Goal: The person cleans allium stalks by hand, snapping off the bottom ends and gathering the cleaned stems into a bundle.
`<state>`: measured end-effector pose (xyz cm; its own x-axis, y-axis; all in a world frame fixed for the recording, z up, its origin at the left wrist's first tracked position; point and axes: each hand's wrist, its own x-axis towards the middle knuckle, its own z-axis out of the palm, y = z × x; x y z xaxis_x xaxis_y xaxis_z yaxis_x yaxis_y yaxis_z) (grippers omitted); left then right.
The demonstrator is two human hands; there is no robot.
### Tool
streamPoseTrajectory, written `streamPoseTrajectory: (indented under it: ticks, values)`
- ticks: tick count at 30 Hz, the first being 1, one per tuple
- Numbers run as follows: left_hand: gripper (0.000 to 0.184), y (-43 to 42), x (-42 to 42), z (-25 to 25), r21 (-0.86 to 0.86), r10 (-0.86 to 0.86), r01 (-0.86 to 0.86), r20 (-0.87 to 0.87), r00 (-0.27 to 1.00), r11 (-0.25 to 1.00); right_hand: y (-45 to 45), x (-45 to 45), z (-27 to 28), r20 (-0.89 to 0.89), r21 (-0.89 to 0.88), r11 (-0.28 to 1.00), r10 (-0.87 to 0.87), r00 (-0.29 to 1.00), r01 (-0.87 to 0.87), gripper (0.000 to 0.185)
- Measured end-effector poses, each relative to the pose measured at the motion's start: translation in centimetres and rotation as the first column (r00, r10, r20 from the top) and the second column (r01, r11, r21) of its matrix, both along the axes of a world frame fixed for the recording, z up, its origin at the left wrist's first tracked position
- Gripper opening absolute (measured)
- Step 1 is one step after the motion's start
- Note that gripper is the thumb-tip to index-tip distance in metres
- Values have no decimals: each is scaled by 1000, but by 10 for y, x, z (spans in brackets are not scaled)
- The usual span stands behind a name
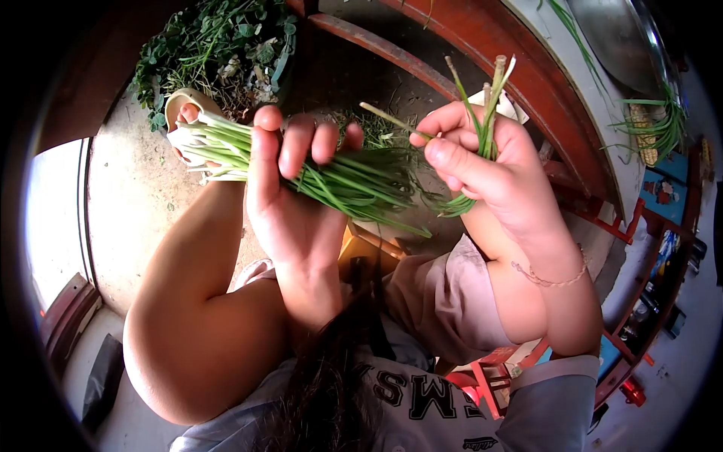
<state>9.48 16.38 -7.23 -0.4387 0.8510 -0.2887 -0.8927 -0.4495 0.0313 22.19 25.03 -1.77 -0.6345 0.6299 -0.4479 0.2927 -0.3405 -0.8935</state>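
A bundle of long green stalks [354, 181] with pale root ends pointing left lies across the palm of my left hand [290, 181], whose fingers curl round it. My right hand [486, 154] stands to the right of it, its fingers closed on a smaller bunch of green stalks [488, 124] with dry, brownish ends pointing up. One thin yellowish stem [392, 120] sticks out to the left from between the right thumb and fingers. The leafy tips of the bundle reach close to the right hand's bunch.
A heap of leafy greens and scraps [218, 56] is at the upper left, beside a sandalled foot. At the right, a metal basin [621, 38], more green stalks [666, 124] and a corn cob [642, 135] are on a red-edged table [557, 83]. A yellow stool [369, 248] shows between the legs.
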Motion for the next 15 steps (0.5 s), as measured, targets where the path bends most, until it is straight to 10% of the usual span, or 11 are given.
streamPoseTrajectory:
  ticks: [6, 15]
  values:
    - [13, -3, 11, -4, -234, -93, -24, -474, 876, 972, -9, -6, 0, -2, -30, 999, -27, 1000, 27, 14]
    - [14, -7, 19, 7, -353, -288, 100, -536, 794, 930, -17, -10, 2, -52, -91, 993, -76, 996, 71, 15]
